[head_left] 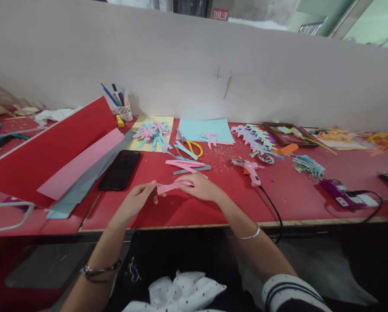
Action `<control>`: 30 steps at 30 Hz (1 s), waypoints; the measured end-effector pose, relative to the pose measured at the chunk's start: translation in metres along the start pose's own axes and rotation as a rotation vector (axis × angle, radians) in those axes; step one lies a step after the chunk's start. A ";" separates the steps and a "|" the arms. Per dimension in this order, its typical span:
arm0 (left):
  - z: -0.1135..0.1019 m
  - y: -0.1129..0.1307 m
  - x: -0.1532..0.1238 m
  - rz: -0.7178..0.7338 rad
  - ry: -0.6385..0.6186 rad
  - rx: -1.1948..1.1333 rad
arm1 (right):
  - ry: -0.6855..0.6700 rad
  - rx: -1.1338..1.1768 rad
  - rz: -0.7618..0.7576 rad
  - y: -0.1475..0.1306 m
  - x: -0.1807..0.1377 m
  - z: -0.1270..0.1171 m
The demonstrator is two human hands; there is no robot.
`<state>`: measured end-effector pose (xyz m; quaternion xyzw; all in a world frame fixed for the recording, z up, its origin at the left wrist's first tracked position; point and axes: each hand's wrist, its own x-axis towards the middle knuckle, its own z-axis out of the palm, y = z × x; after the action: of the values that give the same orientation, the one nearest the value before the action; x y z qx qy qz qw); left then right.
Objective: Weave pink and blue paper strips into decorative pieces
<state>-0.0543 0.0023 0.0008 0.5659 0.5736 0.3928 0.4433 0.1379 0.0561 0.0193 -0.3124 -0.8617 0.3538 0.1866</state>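
A pink paper strip [168, 187] stretches between my two hands above the red table's front edge. My left hand [141, 196] pinches its left end between thumb and fingers. Closed over the right end is my right hand [198, 185], palm down, hiding part of the strip. Just beyond lie more loose strips [184, 164], pink and blue. Scissors [194, 147] with yellow handles rest behind those strips. To the right, a pink glue gun [247, 168] lies on its side with its black cord running off the table's edge.
A black phone [120, 170] lies left, beside long pink paper [83, 162] and a red board [57, 143]. Behind are cut-paper tassels [153, 132], light blue sheets [210, 125] and a pen cup [125, 112]. A purple power strip [340, 195] sits right.
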 end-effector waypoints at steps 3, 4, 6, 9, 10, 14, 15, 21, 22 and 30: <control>0.002 0.001 0.000 0.003 0.031 0.025 | 0.009 -0.009 0.022 0.000 0.000 0.000; 0.002 0.001 0.000 0.004 0.035 0.040 | 0.008 -0.009 0.030 -0.001 -0.001 0.000; 0.003 0.002 0.001 0.002 0.044 0.068 | -0.003 -0.011 0.040 -0.002 -0.002 -0.001; 0.005 0.003 0.001 0.017 0.082 0.120 | -0.036 -0.008 0.032 -0.005 -0.003 -0.002; 0.006 0.004 0.000 0.026 0.087 0.138 | -0.045 -0.003 0.030 -0.006 -0.002 -0.002; 0.010 0.010 -0.002 0.063 0.055 0.171 | -0.054 0.010 0.023 -0.009 0.004 0.002; 0.011 0.011 -0.003 0.070 0.053 0.170 | -0.053 0.002 0.016 -0.010 0.005 0.003; 0.011 0.012 -0.003 0.068 0.044 0.142 | -0.048 -0.009 0.002 -0.010 0.008 0.002; 0.010 0.012 -0.002 0.061 0.047 0.141 | -0.045 -0.008 0.008 -0.010 0.008 0.001; 0.010 0.014 -0.002 0.010 0.040 0.134 | -0.050 -0.007 0.000 -0.011 0.004 0.001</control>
<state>-0.0411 0.0005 0.0111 0.5890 0.6047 0.3669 0.3908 0.1299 0.0516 0.0268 -0.3041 -0.8673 0.3584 0.1637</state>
